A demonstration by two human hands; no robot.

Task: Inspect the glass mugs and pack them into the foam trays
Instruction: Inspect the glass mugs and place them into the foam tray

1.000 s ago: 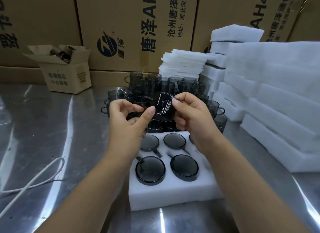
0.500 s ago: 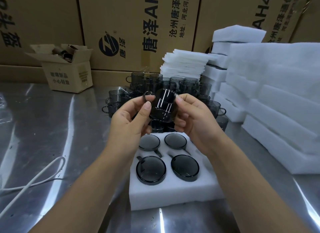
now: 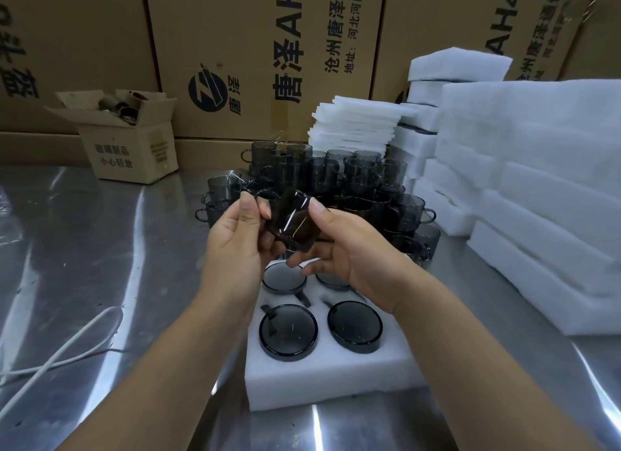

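While you look down at the steel surface (image 3: 100, 249), both of your hands are raised over one foam tray (image 3: 329, 383) and share one smoky mug (image 3: 292, 222). Your left hand (image 3: 235, 245) pinches its upper left edge between thumb and forefinger. Your right hand (image 3: 349, 249) cups it from the right, thumb on top and fingers curled underneath. That mug is tilted, held clear of the tray, and slightly blurred.

Four packed mugs sit in the tray's pockets as dark rounds, two rows of two. You can see the front pair (image 3: 288, 331) in full, while your hands partly hide the back pair (image 3: 284, 277). Any pockets farther back are covered.

Beyond your hands stands a cluster of loose mugs (image 3: 336, 178), stacked and overlapping too much for a count. To your right are thick foam blocks (image 3: 537, 182) in several piles, and behind the cluster is one stack of thin sheets (image 3: 356, 124).

At far left stands one small open box (image 3: 131, 138), and one white cable (image 3: 60, 353) loops across the surface. Printed cartons (image 3: 262, 47) fill the back, at least three.
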